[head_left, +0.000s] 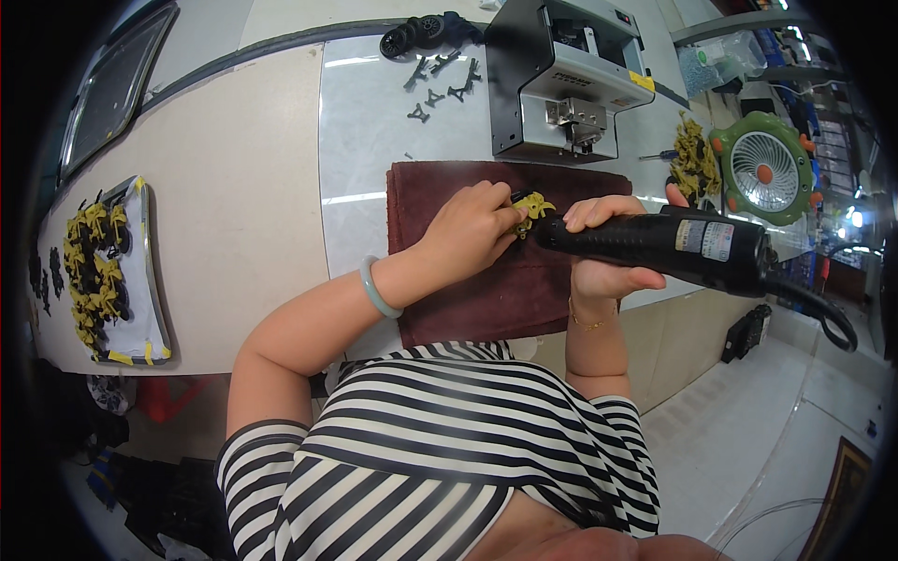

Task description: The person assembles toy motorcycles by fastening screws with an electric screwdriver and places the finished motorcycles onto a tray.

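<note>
You have the brown cloth [449,304] under your work, its near edge running up to your striped shirt [440,421]. A broad stretch of table [243,206] lies between it and the tray [161,318] at the left; the table's near edge runs below that tray. Beyond the cloth, room ends at the machine [552,103], just past its far edge.

Your left hand [472,229] pinches one yellow-and-black part [534,205] over the cloth. Your right hand [603,278] is wrapped around one black tool [655,241], its tip end beside the part; the exact contact is hidden.

Count one machine, one fan [765,170], one tray, two black wheels [398,40] and at least five black pieces [418,113]. The yellow parts in the tray and the yellow pile [693,161] overlap too much to count. The pile and fan crowd your right; the tool's cord [816,307] loops there.
</note>
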The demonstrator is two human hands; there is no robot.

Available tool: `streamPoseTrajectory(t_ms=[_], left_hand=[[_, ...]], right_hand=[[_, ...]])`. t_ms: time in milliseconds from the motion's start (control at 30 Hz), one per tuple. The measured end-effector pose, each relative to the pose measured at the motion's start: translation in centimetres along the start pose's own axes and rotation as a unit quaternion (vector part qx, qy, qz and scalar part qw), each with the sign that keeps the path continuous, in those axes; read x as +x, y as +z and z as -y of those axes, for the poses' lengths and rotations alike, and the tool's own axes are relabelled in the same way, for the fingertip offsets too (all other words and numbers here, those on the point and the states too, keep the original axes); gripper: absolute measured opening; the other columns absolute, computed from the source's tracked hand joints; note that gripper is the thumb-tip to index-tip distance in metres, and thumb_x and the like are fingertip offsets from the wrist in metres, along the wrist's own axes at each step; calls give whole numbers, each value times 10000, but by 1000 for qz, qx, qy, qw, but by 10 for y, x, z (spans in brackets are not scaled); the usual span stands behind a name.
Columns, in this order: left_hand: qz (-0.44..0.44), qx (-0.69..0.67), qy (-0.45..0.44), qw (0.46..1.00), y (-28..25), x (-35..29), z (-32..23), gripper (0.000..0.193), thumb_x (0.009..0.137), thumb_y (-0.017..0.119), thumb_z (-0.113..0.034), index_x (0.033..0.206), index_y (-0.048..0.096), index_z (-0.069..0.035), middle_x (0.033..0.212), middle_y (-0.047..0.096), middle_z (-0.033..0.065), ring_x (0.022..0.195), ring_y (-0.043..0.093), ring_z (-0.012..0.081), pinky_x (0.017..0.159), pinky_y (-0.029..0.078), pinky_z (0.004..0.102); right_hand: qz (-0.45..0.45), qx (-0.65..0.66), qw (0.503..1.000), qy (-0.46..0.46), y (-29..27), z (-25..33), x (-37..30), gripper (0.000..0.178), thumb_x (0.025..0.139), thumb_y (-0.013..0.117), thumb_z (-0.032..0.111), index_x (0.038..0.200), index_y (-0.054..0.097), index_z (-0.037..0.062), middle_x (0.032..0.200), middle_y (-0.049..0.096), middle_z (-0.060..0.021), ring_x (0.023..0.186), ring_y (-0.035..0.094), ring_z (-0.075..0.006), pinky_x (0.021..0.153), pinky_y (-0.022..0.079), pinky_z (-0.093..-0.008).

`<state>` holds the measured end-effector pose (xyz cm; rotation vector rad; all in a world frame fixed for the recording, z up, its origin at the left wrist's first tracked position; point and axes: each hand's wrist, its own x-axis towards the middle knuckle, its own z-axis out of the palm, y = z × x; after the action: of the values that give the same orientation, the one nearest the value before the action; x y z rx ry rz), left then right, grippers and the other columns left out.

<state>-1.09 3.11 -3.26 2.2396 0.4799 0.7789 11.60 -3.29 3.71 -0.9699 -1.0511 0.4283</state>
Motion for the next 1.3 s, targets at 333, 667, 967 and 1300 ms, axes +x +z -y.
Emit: streamPoseTrajectory(t_ms=[333,667,967,1300], left_hand=[[0,2,1,1000,0,0,0,299,626,699,-49,918,637,-59,820,498,48,763,507,221,659,426,345],[-7,1,2,1000,-1,-1,1,281,625,701,-47,898,637,-54,813,497,51,755,509,224,650,426,342],[-28,-44,50,997,2,4,4,420,646,708,-63,1029,535,-49,897,507,77,803,517,250,693,444,343],[7,48,-57,997,-7,3,5,410,569,730,-200,894,516,-74,877,494,57,897,466,236,787,344,360]], right_hand=[[33,-89,995,-9,0,-9,-11,857,708,369,758,1176,225,54,740,535,-139,536,541,-207,549,496,-334],[36,-95,995,6,2,-2,4,920,738,306,758,1218,206,-21,710,563,-131,553,562,-173,564,483,-240],[-17,-158,970,-183,-9,-15,99,877,814,294,694,1330,136,3,653,521,-116,517,557,-178,541,481,-268],[-13,-57,998,-17,18,10,48,944,755,317,751,1278,155,-19,665,541,-122,510,545,-163,509,472,-251]])
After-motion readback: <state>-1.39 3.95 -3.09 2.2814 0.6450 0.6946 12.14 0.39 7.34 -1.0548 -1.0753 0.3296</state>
